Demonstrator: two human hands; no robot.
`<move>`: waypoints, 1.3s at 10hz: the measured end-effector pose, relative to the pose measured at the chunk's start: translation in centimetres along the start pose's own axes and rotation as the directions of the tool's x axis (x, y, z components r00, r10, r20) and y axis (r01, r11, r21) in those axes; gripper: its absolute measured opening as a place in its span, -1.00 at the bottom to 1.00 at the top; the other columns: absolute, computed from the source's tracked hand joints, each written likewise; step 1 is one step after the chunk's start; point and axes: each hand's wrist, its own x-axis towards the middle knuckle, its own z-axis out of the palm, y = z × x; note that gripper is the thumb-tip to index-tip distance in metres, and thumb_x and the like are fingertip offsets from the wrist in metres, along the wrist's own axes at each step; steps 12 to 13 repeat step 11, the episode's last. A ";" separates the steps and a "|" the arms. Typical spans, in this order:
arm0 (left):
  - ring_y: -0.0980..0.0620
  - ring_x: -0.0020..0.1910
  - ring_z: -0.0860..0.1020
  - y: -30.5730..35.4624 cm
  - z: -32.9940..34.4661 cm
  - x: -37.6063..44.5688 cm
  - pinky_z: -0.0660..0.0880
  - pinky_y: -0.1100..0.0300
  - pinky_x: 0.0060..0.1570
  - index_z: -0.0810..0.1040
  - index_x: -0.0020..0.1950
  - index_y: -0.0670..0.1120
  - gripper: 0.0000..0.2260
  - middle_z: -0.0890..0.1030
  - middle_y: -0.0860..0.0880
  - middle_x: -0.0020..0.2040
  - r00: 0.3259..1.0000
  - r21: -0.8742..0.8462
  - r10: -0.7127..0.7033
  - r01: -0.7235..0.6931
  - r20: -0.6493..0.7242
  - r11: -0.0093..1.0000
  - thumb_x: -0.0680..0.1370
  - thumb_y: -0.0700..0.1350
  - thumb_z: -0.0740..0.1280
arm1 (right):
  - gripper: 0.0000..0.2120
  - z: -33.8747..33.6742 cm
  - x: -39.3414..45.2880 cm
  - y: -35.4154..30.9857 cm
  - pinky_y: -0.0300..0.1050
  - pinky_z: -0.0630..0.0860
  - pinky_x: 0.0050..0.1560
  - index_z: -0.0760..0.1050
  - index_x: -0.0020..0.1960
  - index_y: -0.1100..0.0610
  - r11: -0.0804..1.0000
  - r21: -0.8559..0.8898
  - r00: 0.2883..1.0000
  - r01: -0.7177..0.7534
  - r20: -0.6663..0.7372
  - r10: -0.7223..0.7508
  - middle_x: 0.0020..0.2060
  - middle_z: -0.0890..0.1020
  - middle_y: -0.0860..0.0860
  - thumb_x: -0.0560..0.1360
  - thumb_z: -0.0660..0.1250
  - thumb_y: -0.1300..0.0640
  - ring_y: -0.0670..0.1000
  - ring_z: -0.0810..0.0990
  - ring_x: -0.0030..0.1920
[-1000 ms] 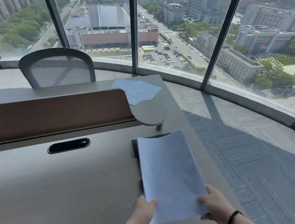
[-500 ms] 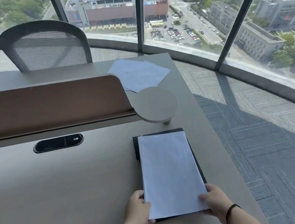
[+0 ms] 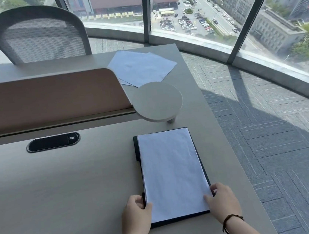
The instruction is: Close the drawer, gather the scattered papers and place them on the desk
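A stack of white papers (image 3: 172, 172) lies flat on a black folder (image 3: 136, 149) near the right end of the grey desk (image 3: 60, 189). My left hand (image 3: 137, 216) grips the stack's near left corner, thumb on top. At the near right corner my right hand (image 3: 223, 200) holds the edge; a dark bracelet circles its wrist. Loose white sheets (image 3: 141, 68) lie fanned out on the far side of the desk, beyond the divider. No drawer is in view.
A brown divider panel (image 3: 44, 100) runs across the desk, ending in a round white shelf (image 3: 157, 100). A black cable slot (image 3: 53, 142) sits in the desktop. A mesh chair (image 3: 36, 34) stands behind. The desk's right edge drops to carpet by curved windows.
The paper stack came down from a lifted, curled hold to lie flat on the black folder. Both hands stay at its near corners. The view tilted downward.
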 end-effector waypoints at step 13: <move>-0.07 -0.07 0.65 1.7 0.3 3.2 0.58 0.09 -0.05 0.63 -0.05 -0.05 -0.86 0.68 0.05 -0.07 0.999 -0.037 -0.015 0.017 0.044 0.999 0.52 0.01 0.40 | -0.72 -2.1 2.0 -0.7 -0.06 0.50 -0.02 0.54 0.20 0.19 0.878 0.468 0.995 -0.101 0.067 0.078 -0.09 0.64 0.01 0.50 0.34 0.18 0.03 0.57 -0.14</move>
